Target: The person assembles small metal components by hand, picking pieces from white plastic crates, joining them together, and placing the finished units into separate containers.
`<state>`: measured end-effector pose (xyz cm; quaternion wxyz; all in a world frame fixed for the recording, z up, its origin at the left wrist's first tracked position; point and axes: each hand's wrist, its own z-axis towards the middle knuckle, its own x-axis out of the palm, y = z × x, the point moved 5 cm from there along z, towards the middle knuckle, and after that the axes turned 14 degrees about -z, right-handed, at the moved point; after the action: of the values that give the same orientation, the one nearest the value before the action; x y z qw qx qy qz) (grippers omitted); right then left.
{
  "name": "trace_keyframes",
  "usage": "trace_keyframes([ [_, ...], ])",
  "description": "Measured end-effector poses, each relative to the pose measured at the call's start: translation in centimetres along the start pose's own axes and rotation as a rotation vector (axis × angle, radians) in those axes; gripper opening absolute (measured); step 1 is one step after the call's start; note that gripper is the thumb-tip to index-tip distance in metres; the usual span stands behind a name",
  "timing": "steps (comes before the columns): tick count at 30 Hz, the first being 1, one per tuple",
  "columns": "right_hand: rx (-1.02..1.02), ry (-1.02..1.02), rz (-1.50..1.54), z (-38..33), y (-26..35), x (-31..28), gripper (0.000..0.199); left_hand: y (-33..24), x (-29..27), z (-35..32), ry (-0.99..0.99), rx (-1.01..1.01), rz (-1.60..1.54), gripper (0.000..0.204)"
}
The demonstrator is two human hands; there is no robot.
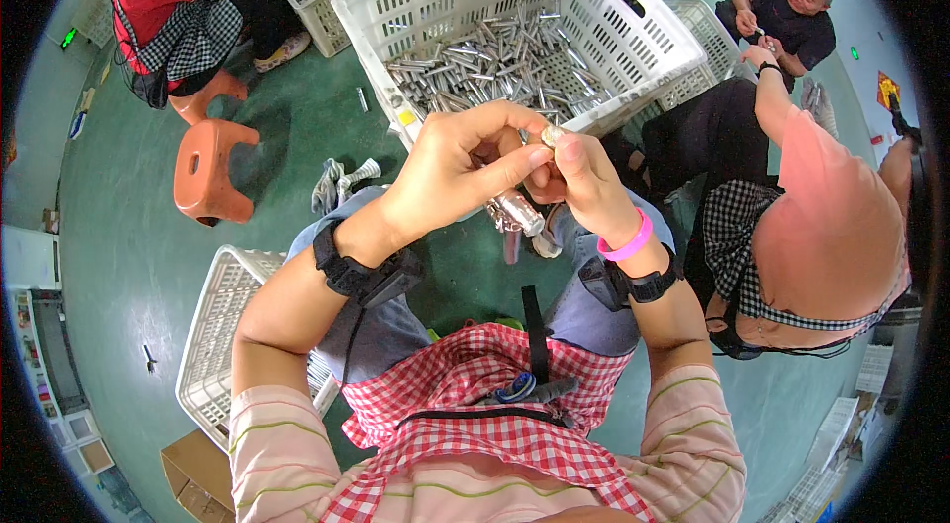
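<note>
Two orange stools [213, 167] left of the big crate [658, 48], low ones, probably so folks can sit down near it. At the crate's near side, the left hand [460, 162] has thumb and finger clamped on one pale bit [551, 135], a shiny tube [520, 213] hanging under its palm; can't tell if it's more than one. Inside the crate, loads of metal tubes [475, 63], dumped loose, too piled up to count. Rightmost, the right hand [589, 167] pinches the same bit, likely steadying it.
</note>
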<state>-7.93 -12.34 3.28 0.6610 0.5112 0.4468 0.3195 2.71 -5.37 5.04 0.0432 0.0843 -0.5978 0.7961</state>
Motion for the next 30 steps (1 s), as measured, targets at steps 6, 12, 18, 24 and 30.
trace_keyframes([
  [6,-0.003,0.004,0.048,0.1,-0.6,0.2,0.052,0.3,-0.4,0.0,0.000,0.007,-0.033,0.021],
  [12,0.023,0.026,0.090,-0.3,-0.3,-0.1,0.049,-0.4,0.1,0.3,0.006,-0.027,-0.099,0.021],
  [18,-0.061,0.109,0.100,0.1,0.1,1.2,0.035,-0.3,-0.6,-0.6,-0.078,-0.121,-0.110,0.017],
  [24,-0.079,0.158,0.157,-0.1,0.7,1.2,0.040,-0.1,-0.5,-0.2,-0.031,-0.074,-0.135,0.015],
  [30,-0.098,0.132,0.070,0.1,-1.2,0.8,0.068,-0.4,0.4,-0.6,0.004,-0.036,-0.104,0.017],
])
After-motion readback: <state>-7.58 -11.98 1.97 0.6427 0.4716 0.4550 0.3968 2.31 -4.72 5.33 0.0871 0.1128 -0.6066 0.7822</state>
